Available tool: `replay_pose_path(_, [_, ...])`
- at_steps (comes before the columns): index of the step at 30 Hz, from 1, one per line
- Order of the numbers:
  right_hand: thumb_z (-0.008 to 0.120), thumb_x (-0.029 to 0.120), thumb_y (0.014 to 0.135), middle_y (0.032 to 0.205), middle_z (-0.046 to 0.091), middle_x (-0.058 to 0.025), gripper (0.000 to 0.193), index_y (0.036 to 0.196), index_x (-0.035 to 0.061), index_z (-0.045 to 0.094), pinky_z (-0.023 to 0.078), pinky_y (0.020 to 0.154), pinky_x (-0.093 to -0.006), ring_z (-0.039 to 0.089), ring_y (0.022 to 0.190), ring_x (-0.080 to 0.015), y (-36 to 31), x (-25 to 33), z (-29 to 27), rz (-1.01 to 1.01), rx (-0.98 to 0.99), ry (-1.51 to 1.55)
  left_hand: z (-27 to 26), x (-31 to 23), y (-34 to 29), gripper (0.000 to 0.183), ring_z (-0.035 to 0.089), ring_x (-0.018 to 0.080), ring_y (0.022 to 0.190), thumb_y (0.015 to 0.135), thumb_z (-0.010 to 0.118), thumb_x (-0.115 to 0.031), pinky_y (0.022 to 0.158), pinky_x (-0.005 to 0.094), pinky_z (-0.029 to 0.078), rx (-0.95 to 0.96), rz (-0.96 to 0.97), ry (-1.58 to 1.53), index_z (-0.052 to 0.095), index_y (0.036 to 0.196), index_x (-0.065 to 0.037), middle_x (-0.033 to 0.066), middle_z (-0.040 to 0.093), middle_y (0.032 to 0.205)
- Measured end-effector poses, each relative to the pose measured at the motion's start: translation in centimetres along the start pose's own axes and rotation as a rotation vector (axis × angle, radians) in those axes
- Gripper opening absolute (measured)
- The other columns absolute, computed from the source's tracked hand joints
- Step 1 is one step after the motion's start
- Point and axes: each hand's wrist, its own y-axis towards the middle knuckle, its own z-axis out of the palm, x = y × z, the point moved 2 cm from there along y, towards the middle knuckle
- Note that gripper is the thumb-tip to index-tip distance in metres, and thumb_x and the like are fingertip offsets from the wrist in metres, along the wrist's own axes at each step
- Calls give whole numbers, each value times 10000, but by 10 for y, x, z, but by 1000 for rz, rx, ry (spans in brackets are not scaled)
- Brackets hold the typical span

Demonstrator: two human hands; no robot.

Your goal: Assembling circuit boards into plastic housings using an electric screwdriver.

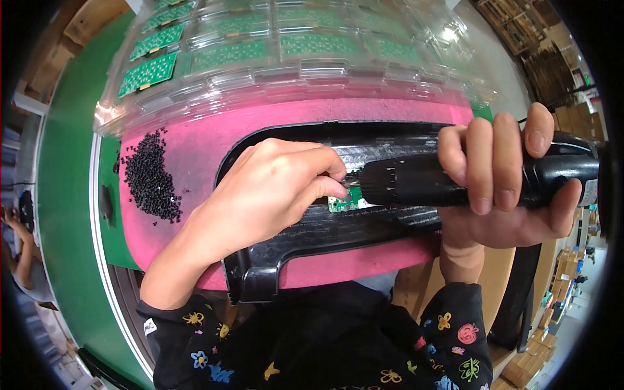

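On the green worktop [73, 162], padded by a pink rubbery mat [198, 127], a curved black plastic shell [325, 238] cradles a small green circuit board [344, 203], where the left hand's [270, 175] fingers pinch something hidden, apparently guiding the black cylindrical tool [413, 180] the right hand's [482, 174] fingers wrap.

- left of the black shell [312, 237]: a passage over the pink mat [198, 153], bounded by the black pellet pile [151, 179].
- beyond the shell: a narrow mat strip, then clear trays [221, 80] blocking.
- over the shell: left hand [279, 175], right hand [484, 169] and long black body [413, 182] crowd the green circuit board [338, 204].
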Motion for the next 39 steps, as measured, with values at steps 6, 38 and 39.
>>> replay_pose_path(6, [596,461,900,673,541,33,385,1044,127,472,384,644,-277,520,571,-88,-3,-4,-8,-4,99,-8,1,-2,-2,176,643,315,704,775,738,-69,614,361,504,-13,25,115,631,889,13,133,653,797])
replay_pose_path(38, [827,503,732,585,524,20,565,886,104,456,389,533,-278,504,496,-114,-5,-26,32,479,155,-425,-13,0,-14,127,589,410,824,855,616,-88,684,452,474,-108,-105,250,583,923,14,183,599,867])
replay_pose_path(39, [831,495,730,583,525,19,564,890,101,460,390,537,-279,498,493,-114,-6,-27,38,462,42,-435,-13,1,-13,135,593,412,832,831,633,-80,691,451,480,-98,-90,234,600,921,16,186,611,870])
